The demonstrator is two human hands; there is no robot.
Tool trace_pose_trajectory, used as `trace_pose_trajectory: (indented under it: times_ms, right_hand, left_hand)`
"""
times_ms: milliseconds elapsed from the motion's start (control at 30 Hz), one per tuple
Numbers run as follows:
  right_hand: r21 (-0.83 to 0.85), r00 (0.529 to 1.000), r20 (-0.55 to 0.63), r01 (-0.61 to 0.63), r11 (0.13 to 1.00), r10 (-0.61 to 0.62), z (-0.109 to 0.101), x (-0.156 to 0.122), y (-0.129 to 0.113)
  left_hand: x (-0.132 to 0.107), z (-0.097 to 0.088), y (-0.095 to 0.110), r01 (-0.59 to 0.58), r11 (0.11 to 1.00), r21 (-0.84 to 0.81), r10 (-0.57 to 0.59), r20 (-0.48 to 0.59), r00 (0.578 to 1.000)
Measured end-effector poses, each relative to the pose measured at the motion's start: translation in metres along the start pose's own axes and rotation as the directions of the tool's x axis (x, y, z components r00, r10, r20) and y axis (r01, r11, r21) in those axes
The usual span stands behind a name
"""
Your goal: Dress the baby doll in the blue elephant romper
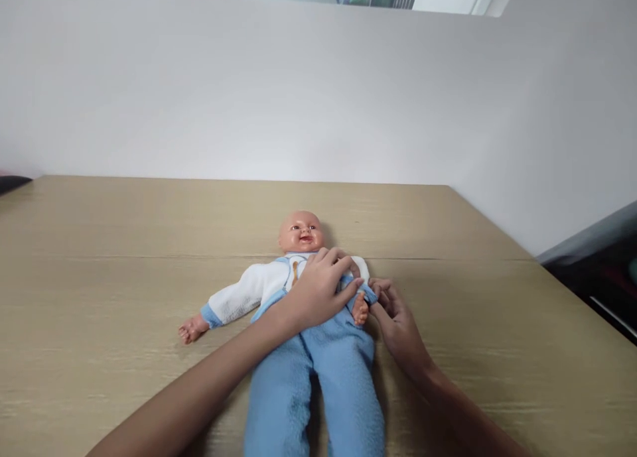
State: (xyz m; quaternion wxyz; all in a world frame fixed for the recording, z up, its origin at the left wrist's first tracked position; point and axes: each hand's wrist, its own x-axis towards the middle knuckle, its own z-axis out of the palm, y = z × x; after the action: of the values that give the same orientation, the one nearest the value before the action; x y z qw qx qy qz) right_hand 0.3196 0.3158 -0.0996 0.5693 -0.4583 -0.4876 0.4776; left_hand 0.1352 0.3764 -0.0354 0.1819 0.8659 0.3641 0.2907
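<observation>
A baby doll (243, 291) lies on its back on the table, head away from me, in a white top with blue trim and blue trousers (279, 391). My left hand (326, 288) reaches across its chest, fingers and thumb closed around the sleeve of the arm on the right. My right hand (395, 314) pinches the blue cuff (369, 293) of that same sleeve from the right. The doll's small hand (360, 309) sticks out below the cuff. Its other arm stretches out to the left, cuff around the wrist. My left hand hides part of the chest.
The wooden table (124, 218) has a seam running across it beneath the doll. Behind it rises a pale wall (249, 92) with an opening along the top. A dark object (607, 271) stands beyond the table's right edge.
</observation>
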Motion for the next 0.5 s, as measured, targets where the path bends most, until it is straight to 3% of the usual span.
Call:
trace_pose_trajectory:
  times_ms: [267, 500]
  right_hand:
    - [0.18, 0.984, -0.011, -0.174, 0.968, 0.179, 0.008, 0.008, -0.013]
    - [-0.116, 0.988, -0.08, -0.143, 0.983, 0.135, 0.004, 0.028, -0.012]
  left_hand:
    - [0.0, -0.005, -0.005, 0.023, 0.995, 0.095, -0.03, 0.068, 0.997]
    - [0.001, 0.003, -0.002, 0.099, 0.991, 0.093, -0.1, 0.004, 0.995]
